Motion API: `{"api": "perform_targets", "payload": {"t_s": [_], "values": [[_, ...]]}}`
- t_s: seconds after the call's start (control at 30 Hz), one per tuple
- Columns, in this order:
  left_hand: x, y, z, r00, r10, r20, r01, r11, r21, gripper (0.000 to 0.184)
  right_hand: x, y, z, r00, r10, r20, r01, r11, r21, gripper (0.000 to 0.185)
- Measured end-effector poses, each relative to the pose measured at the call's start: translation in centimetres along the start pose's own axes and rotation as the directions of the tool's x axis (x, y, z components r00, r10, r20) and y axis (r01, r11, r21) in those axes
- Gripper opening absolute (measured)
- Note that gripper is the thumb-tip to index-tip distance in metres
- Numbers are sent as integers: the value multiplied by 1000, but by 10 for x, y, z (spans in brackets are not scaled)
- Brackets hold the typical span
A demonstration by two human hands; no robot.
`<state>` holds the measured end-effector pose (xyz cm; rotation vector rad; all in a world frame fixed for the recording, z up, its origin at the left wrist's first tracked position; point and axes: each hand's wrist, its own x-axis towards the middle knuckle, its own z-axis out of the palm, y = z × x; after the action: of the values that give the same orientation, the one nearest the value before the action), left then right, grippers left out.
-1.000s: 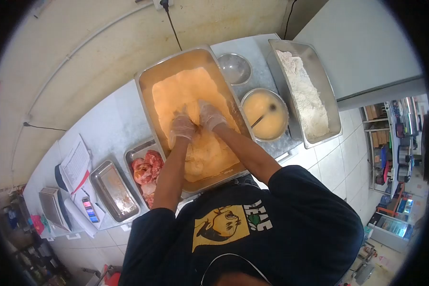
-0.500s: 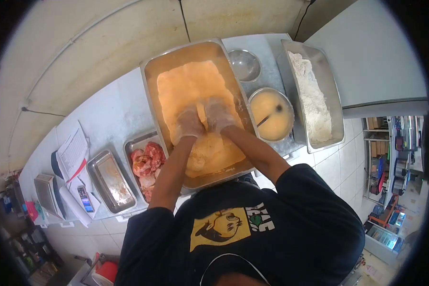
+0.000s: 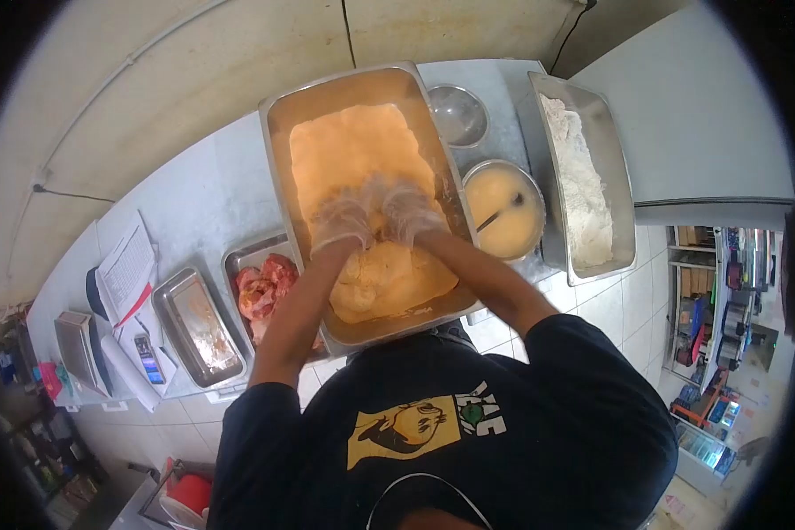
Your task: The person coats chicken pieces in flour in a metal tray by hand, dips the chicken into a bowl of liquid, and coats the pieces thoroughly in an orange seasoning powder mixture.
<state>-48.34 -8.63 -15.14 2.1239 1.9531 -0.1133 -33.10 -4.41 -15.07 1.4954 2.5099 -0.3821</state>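
A large deep steel tray (image 3: 276,146) holds a bed of orange powdery coating (image 3: 353,132). My left hand (image 3: 343,219) and my right hand (image 3: 412,212), both in clear plastic gloves, are down in the middle of this powder, side by side with a narrow gap between them. Their fingers point toward the far end and are blurred and partly buried in powder, so their shape is unclear. Powder-covered lumps (image 3: 367,283) lie near my wrists, at the tray's near end. Whether anything is under my hands is hidden.
Raw meat (image 3: 265,287) fills a smaller tray on the left, beside a smeared steel tray (image 3: 205,331), a phone (image 3: 148,360) and papers (image 3: 125,269). On the right stand a bowl of yellowish liquid (image 3: 490,234) with a dark-handled utensil, a steel bowl (image 3: 459,115) and a bin of white flour (image 3: 583,194).
My hands stay in the powder, shifting slightly, and the gloved backs show more now. The view has tilted a little, so the surroundings sit slightly differently.
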Motion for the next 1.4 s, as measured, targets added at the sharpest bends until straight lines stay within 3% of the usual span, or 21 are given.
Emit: {"api": "perform_targets", "payload": {"t_s": [0.07,0.13,0.17,0.23,0.3,0.37,0.43,0.47,0.53,0.6,0.63,0.7,0.77,0.87,0.93,1.0,1.07,1.1,1.2,1.3,1.4], "values": [[10,3,-2,972,9,-234,17,994,109,82,3,-12,-9,987,-66,-145,66,998,-1,59],[17,5,-36,989,-52,137,81,973,-217,77,26,2,14,997,-72,0,71,982,173,59],[24,1,-33,988,-49,147,80,973,-215,77,46,14,29,988,-96,119,51,941,335,59],[44,-24,-28,976,164,146,-115,947,-300,72,97,46,67,963,-157,220,83,946,313,59],[72,-55,10,947,111,301,-43,974,-224,66,118,68,112,919,-222,327,120,945,304,58],[65,-57,9,895,52,444,17,989,-150,61,70,42,4,974,-105,203,41,953,299,57],[36,-33,-55,971,-112,210,158,964,-215,50,39,25,-49,998,-34,45,22,968,249,55],[34,-28,-48,971,-108,216,155,964,-217,50,32,19,-54,999,-36,3,34,974,223,55],[37,-21,-18,980,77,-185,-86,996,-40,44,38,12,-14,987,-134,-92,151,967,207,58],[44,-13,39,958,88,-273,-87,996,16,43,50,7,31,953,-236,-189,269,947,175,60],[49,-10,53,929,99,-357,-78,994,75,42,59,4,47,980,-114,-161,143,973,182,61],[55,-7,20,955,90,-284,-85,996,30,44,65,2,41,990,4,-144,24,982,189,62],[60,-17,15,997,76,4,-75,990,-122,49,52,12,1,959,-21,282,-84,932,353,56],[64,-32,25,984,87,158,-69,991,-117,55,42,33,-29,996,-46,80,12,922,386,35],[55,-35,6,970,82,230,-63,994,-89,60,51,47,-42,995,-32,94,1,951,309,51],[43,-15,-15,973,1,229,8,999,-39,59,47,48,-29,991,-16,132,-17,970,244,67],[33,-1,-7,973,-85,214,83,996,18,59,44,32,-8,993,-114,6,114,993,40,64],[28,5,4,991,-109,74,100,988,121,58,43,22,-2,988,-153,-35,151,988,-36,63],[26,19,-8,992,-120,-50,126,979,161,54,40,4,9,983,-78,-169,47,983,-176,48],[34,13,14,994,-106,-17,107,992,70,41,43,10,18,984,-129,-125,130,992,3,32],[42,-1,16,996,-88,9,88,996,-34,34,47,18,47,999,-3,51,-10,968,253,23]]}}
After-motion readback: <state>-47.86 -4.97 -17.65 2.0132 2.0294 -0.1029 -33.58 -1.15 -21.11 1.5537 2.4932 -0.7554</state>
